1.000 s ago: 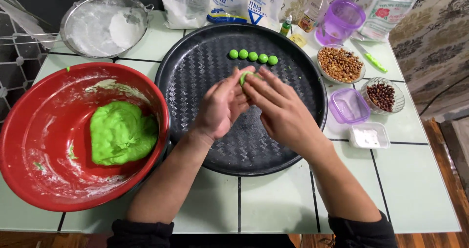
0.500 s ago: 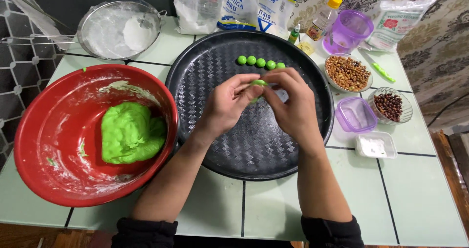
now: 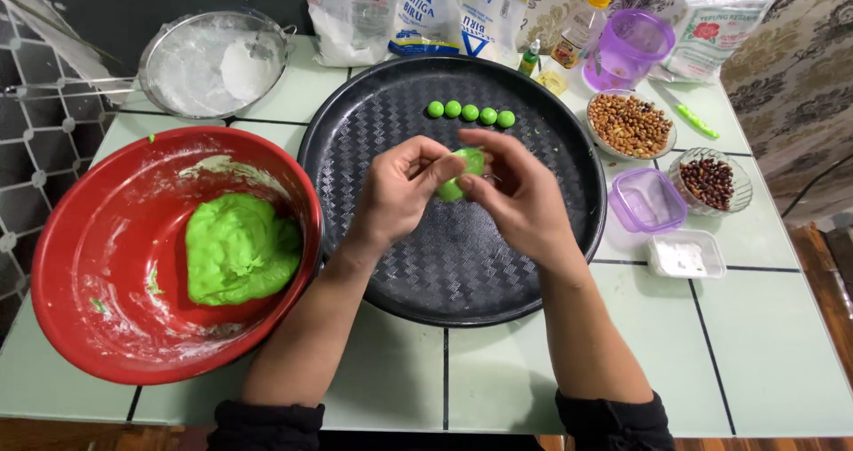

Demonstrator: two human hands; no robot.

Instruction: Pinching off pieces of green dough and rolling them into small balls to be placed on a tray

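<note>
Both hands have shifted slightly toward the near side of the black tray (image 3: 355, 264) since a moment ago, the dough piece now flatter between them. Left hand (image 3: 400, 189) and right hand (image 3: 520, 198) meet above the tray's middle, fingertips pinching a small green dough piece (image 3: 462, 174). Five green balls (image 3: 470, 112) line the far side. At left, a red bowl (image 3: 80, 264) holds the dough lump (image 3: 238, 248).

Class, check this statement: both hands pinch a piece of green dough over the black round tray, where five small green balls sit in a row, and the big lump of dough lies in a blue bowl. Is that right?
Not quite. The head view shows the bowl is red, not blue. The rest holds: the left hand and right hand pinch the piece of green dough over the black tray, five balls in a row, the lump in the bowl.
</note>
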